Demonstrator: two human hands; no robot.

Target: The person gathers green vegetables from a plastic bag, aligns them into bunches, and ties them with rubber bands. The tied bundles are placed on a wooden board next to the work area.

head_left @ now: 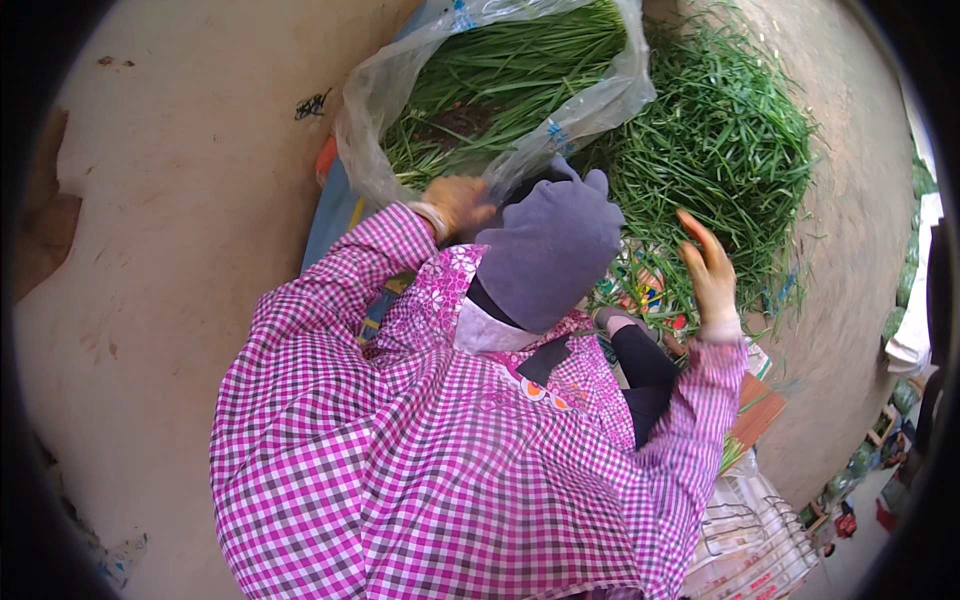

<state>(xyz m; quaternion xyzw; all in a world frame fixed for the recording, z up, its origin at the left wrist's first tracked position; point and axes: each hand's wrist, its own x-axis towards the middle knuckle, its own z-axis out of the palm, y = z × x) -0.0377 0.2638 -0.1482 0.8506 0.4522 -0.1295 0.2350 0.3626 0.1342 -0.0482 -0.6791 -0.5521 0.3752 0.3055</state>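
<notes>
My left hand (459, 202) is blurred at the near rim of a clear plastic bag (367, 105); I cannot tell whether its fingers grip anything. Long green leafy stalks (525, 64), perhaps garlic chives, lie in the open bag, with a dark, soil-like patch among them. To the right, my right hand (709, 274) is raised with its fingers apart and nothing in them. It is nearest to a large loose heap of cut green leaves (720, 150). A grey cloth-covered form (551, 240) lies between my hands and hides what is under it.
Beneath the bag is a blue surface (326, 225). Printed sheeting (649, 285) shows under the heap's near edge. A brown board (757, 412) and a stack of white slatted crates (750, 532) stand at lower right. Green bundles (904, 397) line the far right.
</notes>
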